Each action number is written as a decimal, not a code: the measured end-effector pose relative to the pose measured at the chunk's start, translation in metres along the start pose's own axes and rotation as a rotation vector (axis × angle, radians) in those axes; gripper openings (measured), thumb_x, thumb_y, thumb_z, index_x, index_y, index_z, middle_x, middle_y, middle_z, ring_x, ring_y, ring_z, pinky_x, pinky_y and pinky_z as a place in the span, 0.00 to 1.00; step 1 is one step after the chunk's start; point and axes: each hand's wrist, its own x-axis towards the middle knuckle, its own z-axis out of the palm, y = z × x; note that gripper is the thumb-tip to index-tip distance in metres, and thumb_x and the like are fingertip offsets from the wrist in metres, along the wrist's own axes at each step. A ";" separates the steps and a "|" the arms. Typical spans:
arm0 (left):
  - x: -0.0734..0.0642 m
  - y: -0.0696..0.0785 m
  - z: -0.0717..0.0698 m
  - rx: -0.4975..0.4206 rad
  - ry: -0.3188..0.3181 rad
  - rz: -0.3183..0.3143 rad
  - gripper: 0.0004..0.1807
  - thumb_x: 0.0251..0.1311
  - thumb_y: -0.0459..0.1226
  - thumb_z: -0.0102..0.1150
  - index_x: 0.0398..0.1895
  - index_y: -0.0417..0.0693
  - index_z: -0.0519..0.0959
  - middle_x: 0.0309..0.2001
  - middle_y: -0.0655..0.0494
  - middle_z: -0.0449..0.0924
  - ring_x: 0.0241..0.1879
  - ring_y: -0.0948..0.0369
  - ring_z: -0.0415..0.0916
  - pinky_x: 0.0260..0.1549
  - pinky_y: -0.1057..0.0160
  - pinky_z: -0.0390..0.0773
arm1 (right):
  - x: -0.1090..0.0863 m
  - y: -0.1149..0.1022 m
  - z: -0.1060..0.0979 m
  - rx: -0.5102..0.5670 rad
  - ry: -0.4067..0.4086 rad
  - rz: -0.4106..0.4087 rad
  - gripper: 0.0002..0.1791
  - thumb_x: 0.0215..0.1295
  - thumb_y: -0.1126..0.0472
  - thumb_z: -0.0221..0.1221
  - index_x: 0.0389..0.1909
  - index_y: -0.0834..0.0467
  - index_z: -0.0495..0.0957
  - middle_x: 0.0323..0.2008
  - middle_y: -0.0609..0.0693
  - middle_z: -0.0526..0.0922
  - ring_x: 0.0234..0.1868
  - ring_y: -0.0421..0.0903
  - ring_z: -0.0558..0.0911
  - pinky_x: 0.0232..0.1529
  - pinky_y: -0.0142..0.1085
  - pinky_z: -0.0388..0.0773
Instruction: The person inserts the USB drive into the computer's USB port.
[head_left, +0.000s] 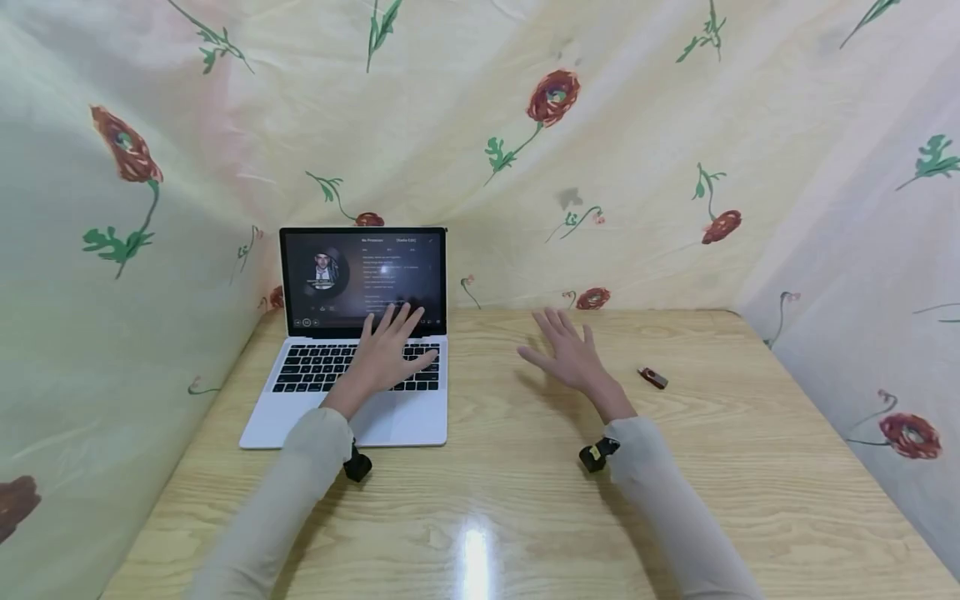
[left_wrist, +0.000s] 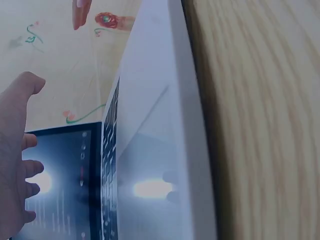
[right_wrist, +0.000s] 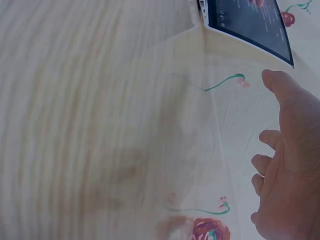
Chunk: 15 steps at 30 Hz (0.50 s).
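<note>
An unfolded laptop (head_left: 262, 429) sits on the left of the table, its lit screen (head_left: 360, 275) showing a music player page with a round picture and lines of text. Above its keyboard (head_left: 307, 367) my left hand (head_left: 386, 354) hovers with spread fingers, holding nothing; the left wrist view shows that hand (left_wrist: 12, 150) raised over the keys. To the right of the laptop, my right hand (head_left: 566, 358) is held over the bare wood, fingers extended and apart. Right of that hand lies a small brown and silver USB stick (head_left: 653, 378).
The light wooden table (head_left: 510, 517) reaches back to a flower-printed cloth (head_left: 637, 150), which hangs behind it and along both sides. Each wrist carries a small black camera, one on the left (head_left: 357, 464) and one on the right (head_left: 595, 456).
</note>
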 end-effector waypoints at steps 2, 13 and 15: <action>-0.002 -0.004 -0.005 0.014 -0.004 -0.004 0.49 0.69 0.67 0.45 0.84 0.56 0.46 0.84 0.47 0.44 0.83 0.44 0.37 0.78 0.31 0.38 | 0.001 -0.004 -0.001 0.017 0.001 -0.006 0.47 0.73 0.33 0.50 0.83 0.52 0.47 0.83 0.58 0.43 0.84 0.59 0.39 0.77 0.69 0.26; -0.015 -0.035 -0.033 0.025 0.000 -0.059 0.50 0.69 0.66 0.47 0.84 0.52 0.44 0.82 0.40 0.45 0.82 0.40 0.40 0.77 0.31 0.39 | 0.011 -0.032 0.005 0.108 -0.033 -0.044 0.47 0.73 0.34 0.51 0.83 0.51 0.47 0.83 0.56 0.44 0.84 0.57 0.39 0.77 0.67 0.25; -0.017 -0.042 -0.037 0.008 0.003 -0.071 0.50 0.68 0.67 0.46 0.84 0.52 0.44 0.82 0.39 0.45 0.81 0.38 0.41 0.77 0.30 0.40 | 0.014 -0.038 0.007 0.119 -0.041 -0.051 0.47 0.72 0.33 0.51 0.83 0.51 0.47 0.83 0.56 0.45 0.84 0.57 0.39 0.78 0.67 0.25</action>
